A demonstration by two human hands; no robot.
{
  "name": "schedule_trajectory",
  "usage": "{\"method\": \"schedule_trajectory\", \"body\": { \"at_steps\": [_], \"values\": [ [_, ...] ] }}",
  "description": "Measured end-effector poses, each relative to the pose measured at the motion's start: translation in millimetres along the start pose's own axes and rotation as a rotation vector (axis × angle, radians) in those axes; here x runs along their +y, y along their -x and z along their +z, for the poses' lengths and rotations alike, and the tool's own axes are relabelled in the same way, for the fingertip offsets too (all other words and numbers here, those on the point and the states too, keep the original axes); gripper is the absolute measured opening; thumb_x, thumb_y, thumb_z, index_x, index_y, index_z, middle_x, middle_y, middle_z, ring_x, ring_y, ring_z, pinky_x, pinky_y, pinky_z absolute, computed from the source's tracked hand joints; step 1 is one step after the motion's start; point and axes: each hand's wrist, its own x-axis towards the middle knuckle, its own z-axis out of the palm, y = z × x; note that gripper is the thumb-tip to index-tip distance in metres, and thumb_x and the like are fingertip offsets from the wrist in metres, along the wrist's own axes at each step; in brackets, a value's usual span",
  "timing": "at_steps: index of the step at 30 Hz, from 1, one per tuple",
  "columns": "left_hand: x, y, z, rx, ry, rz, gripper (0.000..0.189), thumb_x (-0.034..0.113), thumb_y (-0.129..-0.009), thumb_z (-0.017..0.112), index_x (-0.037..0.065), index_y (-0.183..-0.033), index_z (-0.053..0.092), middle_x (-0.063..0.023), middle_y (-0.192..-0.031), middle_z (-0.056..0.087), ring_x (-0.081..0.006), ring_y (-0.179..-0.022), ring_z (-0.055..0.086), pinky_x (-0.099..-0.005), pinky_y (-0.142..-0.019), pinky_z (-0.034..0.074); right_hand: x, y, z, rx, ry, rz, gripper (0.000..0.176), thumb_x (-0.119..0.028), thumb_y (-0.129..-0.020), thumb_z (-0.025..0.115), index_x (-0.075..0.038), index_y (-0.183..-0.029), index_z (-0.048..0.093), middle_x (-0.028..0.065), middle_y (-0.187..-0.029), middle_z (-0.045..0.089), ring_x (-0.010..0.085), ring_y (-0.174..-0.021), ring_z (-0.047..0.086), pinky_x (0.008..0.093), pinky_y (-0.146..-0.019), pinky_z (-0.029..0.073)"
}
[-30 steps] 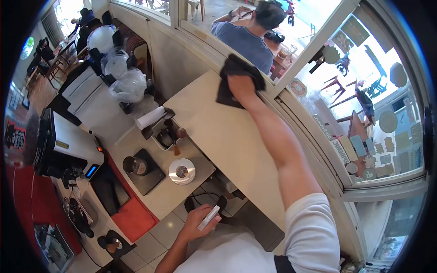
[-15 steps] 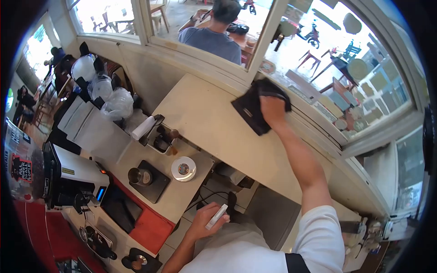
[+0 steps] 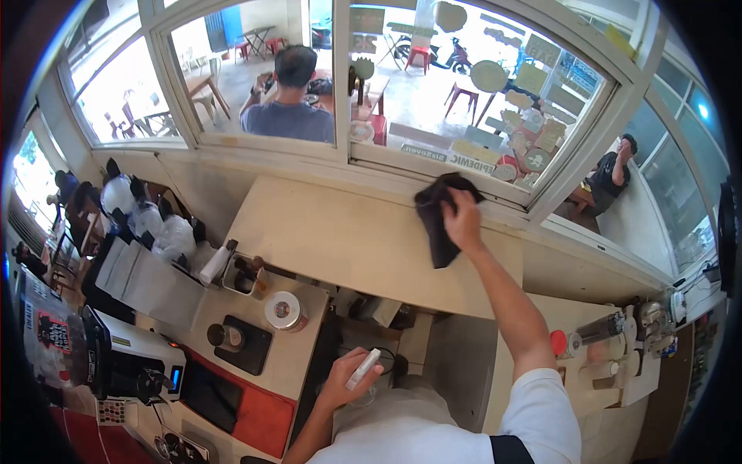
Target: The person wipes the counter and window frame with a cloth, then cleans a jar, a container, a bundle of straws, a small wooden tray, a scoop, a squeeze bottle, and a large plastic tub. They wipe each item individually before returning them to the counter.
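Observation:
My right hand (image 3: 462, 220) is closed on a black cloth (image 3: 439, 236), which is bunched under my fingers at the right of the cream counter (image 3: 332, 228), against the window ledge. One end of the cloth hangs loosely toward me over the counter surface. Close to my body, my left hand (image 3: 345, 381) is wrapped round a spray bottle (image 3: 363, 370) with a white head. Its clear lower part is mostly hidden by my fingers and shirt.
On the lower left counter stand a round lidded tin (image 3: 286, 311), a black scale (image 3: 246, 352) with a small cup (image 3: 226, 336), and a coffee grinder (image 3: 135, 356). Jars (image 3: 603, 352) stand at the right. A person (image 3: 290, 97) sits beyond the window (image 3: 386, 147).
My view has swung up and to the right, showing more of the window. The cloth has folded narrower under my right hand, still near the ledge. My left hand keeps its hold.

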Motion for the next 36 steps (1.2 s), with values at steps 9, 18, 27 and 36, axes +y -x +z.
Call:
{"method": "schedule_trajectory", "body": {
  "at_steps": [9, 18, 27, 36],
  "values": [
    [22.0, 13.0, 11.9, 0.138, -0.131, -0.071, 0.021, 0.021, -0.090, 0.068, 0.001, -0.085, 0.067, -0.0139, -0.077, 0.060, -0.0275, -0.069, 0.060, -0.0367, -0.063, 0.048, -67.8, -85.8, 196.2, -0.447, -0.251, 0.208, 0.066, -0.027, -0.085, 0.068, -0.005, -0.142, 0.045, 0.0256, -0.128, 0.059, 0.0410, -0.120, 0.055, 0.0458, -0.103, 0.044],
    [33.4, 19.1, 14.0, 0.327, -0.190, -0.195, 0.022, 0.021, -0.090, 0.068, -0.001, -0.086, 0.068, -0.0138, -0.081, 0.062, -0.0278, -0.073, 0.063, -0.0349, -0.066, 0.049, -95.4, -109.0, 205.1, -0.570, -0.157, 0.176, 0.059, -0.029, -0.088, 0.064, -0.001, -0.137, 0.046, 0.0262, -0.122, 0.060, 0.0418, -0.113, 0.060, 0.0483, -0.095, 0.051],
    [32.6, -1.2, 19.7, 0.327, -0.215, -0.181, 0.022, 0.021, -0.090, 0.068, 0.000, -0.086, 0.068, -0.0141, -0.082, 0.062, -0.0276, -0.074, 0.063, -0.0356, -0.067, 0.049, -90.2, -122.6, 197.5, -0.628, -0.139, 0.107, 0.046, -0.029, -0.086, 0.066, -0.003, -0.123, 0.058, 0.0273, -0.129, 0.053, 0.0435, -0.113, 0.059, 0.0492, -0.097, 0.050],
    [29.4, -10.3, 23.3, 0.327, -0.186, -0.188, 0.022, 0.021, -0.089, 0.068, 0.000, -0.086, 0.067, -0.0144, -0.081, 0.062, -0.0288, -0.074, 0.063, -0.0359, -0.067, 0.049, -86.9, -122.5, 187.2, -0.562, -0.239, 0.202, 0.062, -0.023, -0.078, 0.069, -0.010, -0.133, 0.044, 0.0236, -0.139, 0.044, 0.0458, -0.115, 0.056, 0.0512, -0.097, 0.049]
  ]
}}
